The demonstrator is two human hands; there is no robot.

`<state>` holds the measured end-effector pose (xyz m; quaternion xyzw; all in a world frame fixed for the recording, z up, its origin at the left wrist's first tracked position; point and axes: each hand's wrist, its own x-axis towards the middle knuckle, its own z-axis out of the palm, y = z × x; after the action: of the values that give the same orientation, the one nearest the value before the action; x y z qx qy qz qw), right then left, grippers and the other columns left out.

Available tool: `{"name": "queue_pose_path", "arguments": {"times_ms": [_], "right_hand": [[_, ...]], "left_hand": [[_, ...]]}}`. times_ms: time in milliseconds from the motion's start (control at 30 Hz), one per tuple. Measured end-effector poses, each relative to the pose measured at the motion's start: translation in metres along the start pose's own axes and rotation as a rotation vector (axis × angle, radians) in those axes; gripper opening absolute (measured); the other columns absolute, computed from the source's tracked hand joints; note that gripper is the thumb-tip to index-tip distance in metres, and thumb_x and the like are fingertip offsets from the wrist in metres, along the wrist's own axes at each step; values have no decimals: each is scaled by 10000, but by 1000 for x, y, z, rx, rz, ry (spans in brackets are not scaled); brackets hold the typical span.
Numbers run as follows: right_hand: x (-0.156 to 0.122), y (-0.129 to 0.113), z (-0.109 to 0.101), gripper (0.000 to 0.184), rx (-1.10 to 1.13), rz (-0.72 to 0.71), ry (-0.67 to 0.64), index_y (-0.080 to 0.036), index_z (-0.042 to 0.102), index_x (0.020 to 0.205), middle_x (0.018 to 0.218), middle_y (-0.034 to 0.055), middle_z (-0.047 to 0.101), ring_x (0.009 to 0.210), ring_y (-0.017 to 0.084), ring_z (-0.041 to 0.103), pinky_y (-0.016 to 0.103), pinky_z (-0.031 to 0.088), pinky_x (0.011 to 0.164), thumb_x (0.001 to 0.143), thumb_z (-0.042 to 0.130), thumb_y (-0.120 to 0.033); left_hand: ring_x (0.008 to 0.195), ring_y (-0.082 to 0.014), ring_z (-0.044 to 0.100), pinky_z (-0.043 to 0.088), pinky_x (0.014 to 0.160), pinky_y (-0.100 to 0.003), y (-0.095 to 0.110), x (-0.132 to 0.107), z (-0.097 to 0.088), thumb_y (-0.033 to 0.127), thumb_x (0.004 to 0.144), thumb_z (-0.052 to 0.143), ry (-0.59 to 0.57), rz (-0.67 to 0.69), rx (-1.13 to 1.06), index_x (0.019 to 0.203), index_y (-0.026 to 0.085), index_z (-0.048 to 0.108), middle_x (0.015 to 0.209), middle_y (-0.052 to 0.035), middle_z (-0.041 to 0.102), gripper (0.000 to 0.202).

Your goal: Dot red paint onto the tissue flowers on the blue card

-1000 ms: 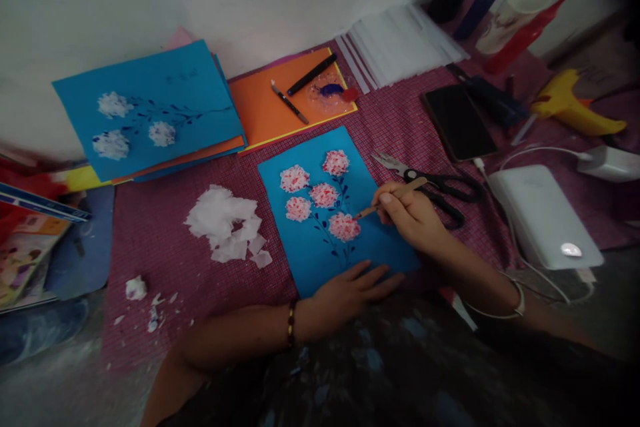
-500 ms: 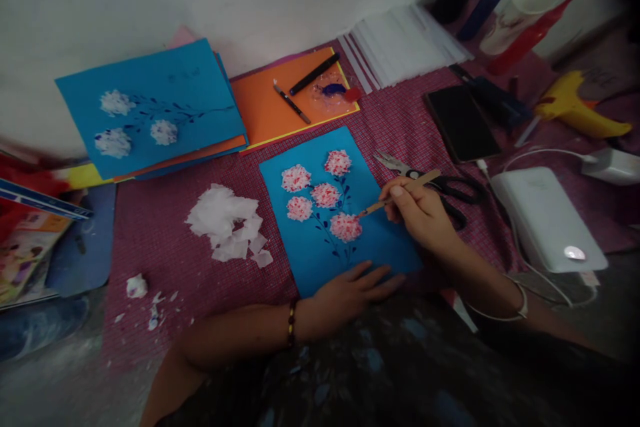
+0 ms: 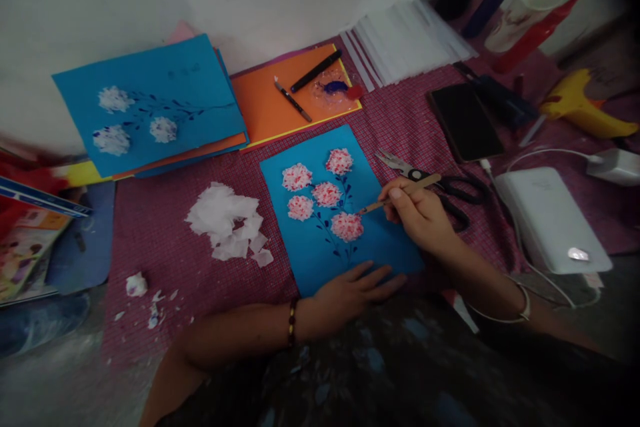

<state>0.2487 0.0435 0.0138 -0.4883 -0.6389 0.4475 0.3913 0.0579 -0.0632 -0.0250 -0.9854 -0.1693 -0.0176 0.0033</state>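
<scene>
A blue card [image 3: 380, 240] with several pink-dabbed tissue flowers [image 3: 347, 227] and dark painted stems lies on the chequered cloth. My right hand [image 3: 419, 213] grips a thin wooden paintbrush [image 3: 406, 191], its tip just right of the lowest flower. My left hand [image 3: 350, 290] lies flat, fingers spread, on the card's near edge. Black-handled scissors [image 3: 440, 188] rest just behind my right hand.
A heap of white tissue pieces [image 3: 226, 219] lies left of the card. Behind are a second blue card [image 3: 150, 103], an orange sheet [image 3: 270, 103] with pens and a paint palette [image 3: 336, 90], white strips [image 3: 405, 40], a phone [image 3: 465, 121], a power bank [image 3: 547, 220] and a yellow glue gun [image 3: 580, 107].
My right hand has lifted the brush tip slightly up and right, off the lowest flower. My left hand stays on the card. The view has drifted a little.
</scene>
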Motion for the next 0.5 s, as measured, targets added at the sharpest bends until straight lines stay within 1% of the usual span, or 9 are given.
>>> {"name": "queue_pose_path", "arguments": {"times_ms": [133, 233, 333, 367, 500], "right_hand": [[0, 0, 2, 315, 10, -22, -62, -221, 567, 797, 587, -14, 529, 520, 122, 503, 285, 396, 520, 949, 386, -429], [-1, -1, 4, 328, 26, -17, -72, -216, 564, 778, 585, -18, 528, 505, 112, 495, 277, 392, 514, 949, 385, -431], [-1, -2, 3, 324, 21, -18, -73, -211, 564, 785, 581, -21, 525, 511, 112, 496, 275, 392, 518, 950, 387, -427], [-1, -2, 3, 315, 16, -19, -72, -213, 564, 796, 578, -22, 522, 514, 114, 495, 276, 391, 518, 951, 389, -424], [0, -1, 0, 289, 28, -1, -40, -233, 571, 822, 569, -19, 519, 510, 124, 486, 286, 383, 504, 948, 398, -427]], "left_hand": [[1397, -204, 283, 278, 1146, -345, 0, 0, 2, 334, 979, 331, 16, 10, -28, 1447, 180, 358, 1571, -26, 184, 493], [1392, -208, 291, 280, 1141, -348, 1, 0, 4, 342, 975, 335, 27, 9, -21, 1445, 179, 364, 1571, -33, 183, 499], [1389, -214, 296, 273, 1144, -359, 2, 0, 5, 386, 976, 313, 31, 9, -28, 1451, 182, 355, 1567, -40, 195, 519], [1389, -213, 296, 271, 1146, -358, 2, 0, 5, 384, 975, 312, 29, 7, -26, 1452, 181, 354, 1567, -39, 196, 520], [1384, -204, 303, 261, 1154, -346, 0, 1, 0, 297, 966, 333, 16, 14, 4, 1434, 182, 389, 1562, -24, 211, 486]]}}
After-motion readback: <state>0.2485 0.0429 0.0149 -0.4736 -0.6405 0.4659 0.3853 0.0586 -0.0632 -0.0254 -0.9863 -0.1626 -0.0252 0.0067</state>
